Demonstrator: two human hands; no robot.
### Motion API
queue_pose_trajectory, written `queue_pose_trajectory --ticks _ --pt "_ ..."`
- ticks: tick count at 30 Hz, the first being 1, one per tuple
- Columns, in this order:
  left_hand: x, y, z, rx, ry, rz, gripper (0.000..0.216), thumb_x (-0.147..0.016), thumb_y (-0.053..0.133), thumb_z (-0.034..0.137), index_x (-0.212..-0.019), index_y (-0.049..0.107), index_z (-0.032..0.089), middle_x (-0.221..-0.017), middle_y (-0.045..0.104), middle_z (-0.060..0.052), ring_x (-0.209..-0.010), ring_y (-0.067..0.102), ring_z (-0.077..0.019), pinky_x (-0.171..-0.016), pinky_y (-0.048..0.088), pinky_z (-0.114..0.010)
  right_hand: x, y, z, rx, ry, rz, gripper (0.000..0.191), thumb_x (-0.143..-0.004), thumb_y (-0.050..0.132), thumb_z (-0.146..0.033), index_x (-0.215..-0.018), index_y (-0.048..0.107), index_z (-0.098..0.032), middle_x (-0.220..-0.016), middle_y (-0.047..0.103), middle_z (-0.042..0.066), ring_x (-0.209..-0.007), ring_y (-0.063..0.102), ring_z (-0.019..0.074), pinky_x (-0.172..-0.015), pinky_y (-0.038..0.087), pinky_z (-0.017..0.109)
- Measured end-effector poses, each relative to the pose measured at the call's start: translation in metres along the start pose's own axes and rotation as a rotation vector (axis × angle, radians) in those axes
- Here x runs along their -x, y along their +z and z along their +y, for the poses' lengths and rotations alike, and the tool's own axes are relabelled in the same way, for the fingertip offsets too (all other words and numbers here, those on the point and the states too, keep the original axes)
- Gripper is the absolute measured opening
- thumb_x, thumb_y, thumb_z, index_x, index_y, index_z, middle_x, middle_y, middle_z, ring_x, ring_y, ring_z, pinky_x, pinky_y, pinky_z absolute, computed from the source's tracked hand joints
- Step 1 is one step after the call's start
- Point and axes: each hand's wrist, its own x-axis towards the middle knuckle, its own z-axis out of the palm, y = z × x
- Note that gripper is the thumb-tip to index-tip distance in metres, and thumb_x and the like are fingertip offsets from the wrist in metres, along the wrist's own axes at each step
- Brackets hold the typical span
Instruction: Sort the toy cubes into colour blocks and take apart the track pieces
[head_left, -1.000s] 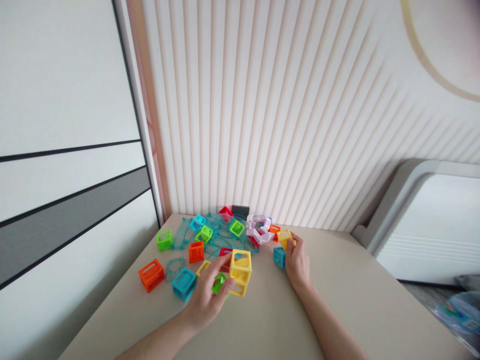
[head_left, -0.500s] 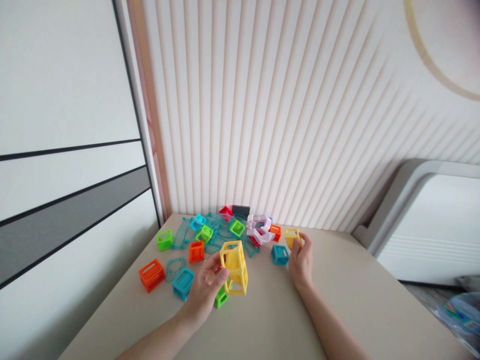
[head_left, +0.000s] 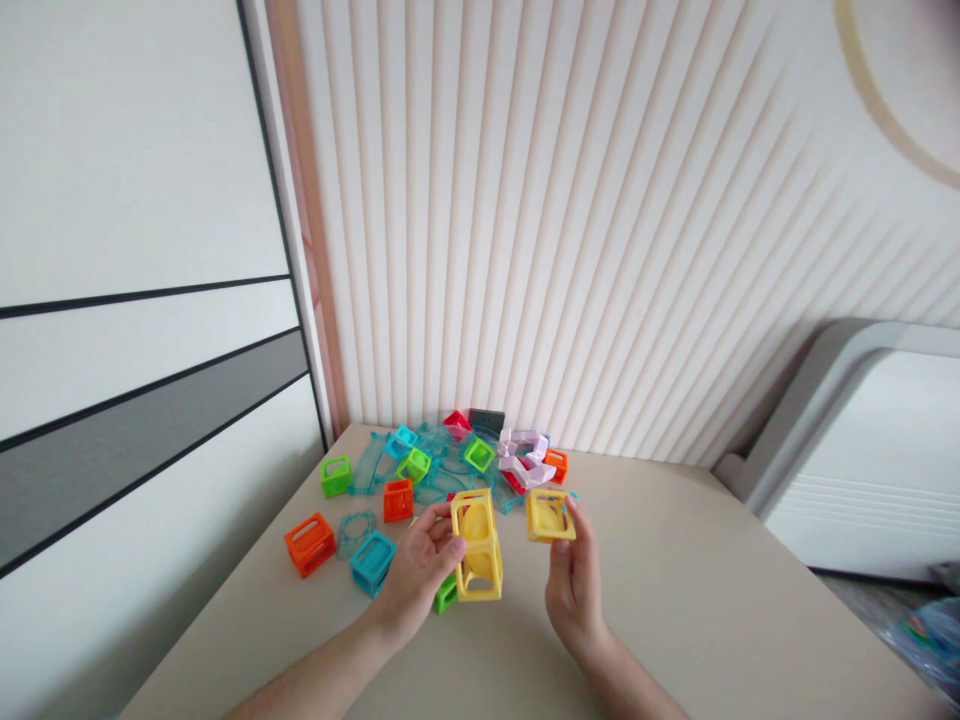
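Note:
My left hand (head_left: pixel 416 575) grips a pair of joined yellow hollow blocks (head_left: pixel 478 548), one above the other, between thumb and fingers. A single yellow hollow block (head_left: pixel 549 516) is pinched by my right hand (head_left: pixel 577 580), a short gap to the right of the pair. Both are held up over the table. Partly covered by my left hand and the pair, a green block (head_left: pixel 445 595) lies beneath. A blue block (head_left: pixel 371 562) sits just left of my left hand. Behind the single yellow block, another blue block is almost wholly hidden.
Orange blocks (head_left: pixel 309 544) and green blocks (head_left: pixel 335 476) lie at the table's left. Translucent teal pieces (head_left: pixel 439 470) are heaped by the ribbed wall, with a lilac ring-like piece (head_left: pixel 517 462), red blocks (head_left: pixel 457 425) and a dark box (head_left: pixel 487 419). A white panelled cabinet (head_left: pixel 150 450) borders the left.
My right hand has brought the single yellow block leftward and nearer, turning it so its open face shows. The joined pair in my left hand has tilted slightly. The view has shifted a little.

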Motion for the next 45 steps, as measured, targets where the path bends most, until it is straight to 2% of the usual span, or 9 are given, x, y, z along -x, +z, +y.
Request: queue_pose_trajectory --ticks 4,9,16,19,23,31,39,45 --pt "-0.001 -0.001 0.001 -0.003 0.012 -0.014 0.052 -0.076 0.081 0.051 -0.112 0.06 0.02 -0.106 0.077 -0.01 -0.095 0.074 -0.025 -0.068 0.059 -0.028 0.003 0.001 -0.02 -0.115 -0.123 -0.119 0.04 -0.105 0.036 -0.023 -0.142 0.043 -0.038 -0.141 0.05 0.01 -0.135 0.049 0.0285 -0.098 0.052 0.049" --pt "-0.004 -0.004 0.001 0.02 0.033 0.02 0.05 -0.078 0.08 0.05 -0.111 0.059 0.018 -0.107 0.076 -0.012 -0.098 0.074 -0.0288 -0.078 0.061 -0.037 0.003 -0.006 -0.019 -0.182 -0.192 -0.306 0.052 -0.102 0.037 -0.012 -0.142 0.04 -0.044 -0.15 0.039 0.01 -0.138 0.046 0.0278 -0.095 0.056 0.048" --pt "-0.006 -0.003 0.002 0.016 0.055 0.058 0.05 -0.078 0.079 0.052 -0.11 0.061 0.018 -0.107 0.077 -0.012 -0.099 0.074 -0.0301 -0.079 0.061 -0.039 0.004 -0.014 -0.017 -0.19 -0.207 -0.516 0.058 -0.098 0.042 -0.008 -0.145 0.037 -0.04 -0.155 0.037 0.01 -0.142 0.044 0.0279 -0.106 0.049 0.049" --pt "-0.006 -0.003 0.002 -0.008 0.061 0.076 0.051 -0.077 0.079 0.053 -0.11 0.062 0.018 -0.108 0.076 -0.013 -0.099 0.074 -0.0312 -0.079 0.061 -0.04 0.003 -0.016 -0.02 -0.175 -0.185 -0.573 0.054 -0.097 0.05 -0.016 -0.146 0.037 -0.036 -0.158 0.034 0.011 -0.144 0.041 0.0311 -0.11 0.046 0.051" --pt "-0.008 -0.004 0.002 -0.025 0.069 0.082 0.053 -0.075 0.08 0.052 -0.11 0.062 0.017 -0.108 0.076 -0.014 -0.1 0.074 -0.0311 -0.083 0.06 -0.041 0.005 -0.014 -0.02 -0.22 -0.112 -0.542 0.051 -0.1 0.05 -0.032 -0.149 0.035 -0.032 -0.157 0.038 0.013 -0.145 0.038 0.0312 -0.109 0.046 0.049" --pt "-0.011 -0.007 0.005 -0.028 0.073 0.039 0.054 -0.077 0.08 0.048 -0.116 0.062 0.016 -0.114 0.075 -0.015 -0.107 0.071 -0.0305 -0.092 0.057 -0.042 0.006 -0.003 -0.021 -0.25 0.111 -0.467 0.046 -0.098 0.057 -0.036 -0.143 0.048 -0.028 -0.141 0.058 0.014 -0.127 0.059 0.0278 -0.103 0.052 0.041" --pt "-0.011 -0.009 0.003 -0.019 0.067 0.008 0.048 -0.086 0.072 0.044 -0.124 0.063 0.015 -0.119 0.074 -0.014 -0.111 0.07 -0.0303 -0.091 0.058 -0.041 0.007 0.0 -0.024 -0.373 0.24 -0.386 0.04 -0.1 0.054 -0.039 -0.138 0.049 -0.029 -0.137 0.059 0.012 -0.121 0.063 0.026 -0.1 0.054 0.04" --pt "-0.009 -0.008 0.005 -0.036 0.033 0.036 0.051 -0.081 0.078 0.044 -0.12 0.066 0.014 -0.116 0.075 -0.014 -0.108 0.071 -0.03 -0.09 0.058 -0.039 -0.004 -0.001 -0.03 -0.417 0.253 -0.262 0.035 -0.101 0.052 -0.038 -0.135 0.05 -0.029 -0.132 0.06 0.01 -0.116 0.063 0.0241 -0.095 0.055 0.036"
